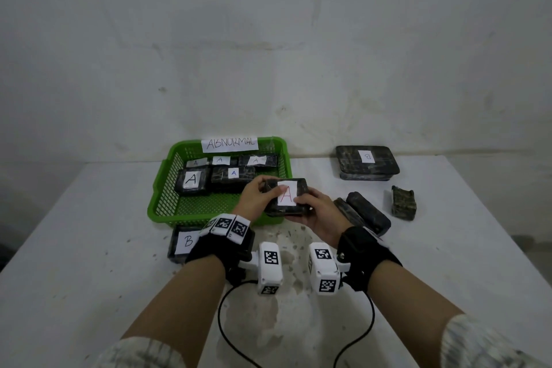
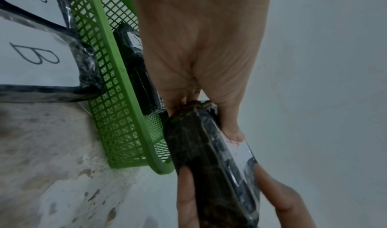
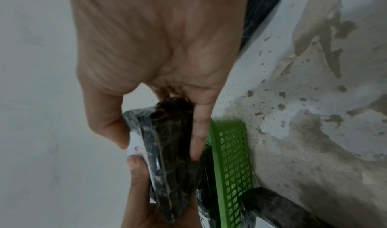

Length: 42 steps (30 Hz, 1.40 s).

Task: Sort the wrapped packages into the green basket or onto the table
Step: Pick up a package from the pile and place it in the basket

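Both wrists cover parts of two packages on the table: the left wristband hides the right side of a B-labelled package (image 1: 182,243) at lower left, and the right one the near end of a dark package (image 1: 369,212). Labels on the rear packages (image 1: 195,163) in the green basket (image 1: 167,176) are too small to read surely.

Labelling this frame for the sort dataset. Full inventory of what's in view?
green basket: 1, green mesh, table centre-left, white ABNORMAL sign on its back rim
A-labelled packages: 5, dark wrapped, inside the basket
held package: 1, dark, red A label, over the basket's near right corner
B-labelled packages: 2 visible in the head view, one far right, one in front of the basket
unlabelled packages: 3, dark, right of the basket
table: 1, white, stained
left hand: grips held package
right hand: grips held package
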### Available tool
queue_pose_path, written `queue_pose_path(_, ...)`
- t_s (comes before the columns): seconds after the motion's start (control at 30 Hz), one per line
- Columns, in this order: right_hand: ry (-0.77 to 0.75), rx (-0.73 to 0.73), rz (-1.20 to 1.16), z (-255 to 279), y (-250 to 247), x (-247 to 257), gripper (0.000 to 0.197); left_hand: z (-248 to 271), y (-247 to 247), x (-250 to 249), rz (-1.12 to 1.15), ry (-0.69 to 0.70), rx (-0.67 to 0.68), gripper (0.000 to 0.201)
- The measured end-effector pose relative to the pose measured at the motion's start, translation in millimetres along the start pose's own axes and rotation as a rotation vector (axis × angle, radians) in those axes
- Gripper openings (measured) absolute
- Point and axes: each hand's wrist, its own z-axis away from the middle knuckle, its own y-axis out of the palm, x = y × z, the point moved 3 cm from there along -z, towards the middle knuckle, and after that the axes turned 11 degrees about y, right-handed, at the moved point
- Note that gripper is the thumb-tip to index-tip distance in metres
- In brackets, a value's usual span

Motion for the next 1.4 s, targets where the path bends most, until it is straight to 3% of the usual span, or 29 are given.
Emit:
queue_pose_path(0.23, -0.021, -0.043, -0.076, -2, -4, -1, 0.028, 10, 3, 0, 0.051, -0.06, 0.086, 0.043)
queue_pose_path(0.33, -0.022, -0.008, -0.077, -1, -2, -1, 0.04, 12, 2, -2, 0.046, -0.037, 0.062, 0.045)
queue_pose_path(0.5, -0.027, -0.053, -0.088, -5, -10, -4, 0.051, 14, 7, -3, 0.22, -0.149, 0.07, 0.043)
queue_pose_path(0.83, -0.059, -0.121, 0.082, -12, -13, -8, 0.065, 17, 11, -4, 0.172, -0.095, 0.127, 0.056)
queue_pose_path(1.03, -0.004, -0.15, 0.094, -10, -12, -4, 0.05, 18, 11, -5, 0.093, -0.05, 0.181, 0.065)
queue_pose_path(1.2, -0.096, -0.204, 0.09, -8, -14, -3, 0.05, 18, 17, -8, 0.072, -0.067, 0.169, 0.041)
queue_pose_path(1.27, -0.132, -0.136, 0.026, -7, -11, -1, 0.039, 17, 16, -8, 0.051, -0.061, 0.128, 0.036)
queue_pose_path(1.33, -0.139, -0.077, -0.039, -5, -6, 3, 0.015, 15, 14, -6, -0.008, -0.062, 0.123, 0.034)
queue_pose_path(1.4, -0.15, -0.12, -0.037, -4, -7, 8, 0.022, 15, 14, -6, 0.033, -0.108, 0.115, 0.036)
